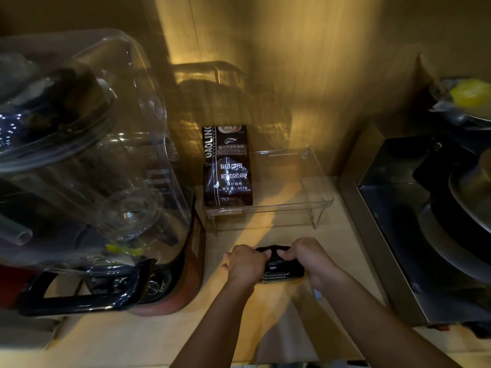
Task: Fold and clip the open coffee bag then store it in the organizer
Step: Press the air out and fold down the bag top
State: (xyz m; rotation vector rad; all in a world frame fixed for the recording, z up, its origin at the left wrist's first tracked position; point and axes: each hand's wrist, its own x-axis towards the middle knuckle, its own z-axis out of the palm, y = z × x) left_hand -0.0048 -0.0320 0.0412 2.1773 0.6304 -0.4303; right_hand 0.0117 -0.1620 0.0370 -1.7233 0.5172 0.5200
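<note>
Right now both hands are closed on the black coffee bag [279, 269], which stands on the tabletop [265, 328] near the front edge: the left hand [245, 264] pinches the top from its side, the right hand [310, 258] from the other, thumbs meeting over the crumpled mouth. By my reading the fold is only being formed and nothing is clipped yet.

The likeliest failure is the fold springing back, since stiff foil resists a crease and both hands are needed to hold it. Freeing one hand to fetch a clip could let the top unroll. A small pale object [317, 294] lies just beside the right wrist; it may be the clip, though I cannot tell. Squeezing too hard near the mouth could also push beans out, or tip the bag.

Behind the bag sits the clear organizer [305, 203], a see-through tray on legs, with another coffee bag [227, 168] leaning in its left part; the right part looks free. Its clear front lip is hard to see in this dim yellow light and could catch the bag's base. A large blender [101, 160] crowds the left side, and a metal appliance [414, 208] closes off the right, so the approach is a narrow lane straight ahead
</note>
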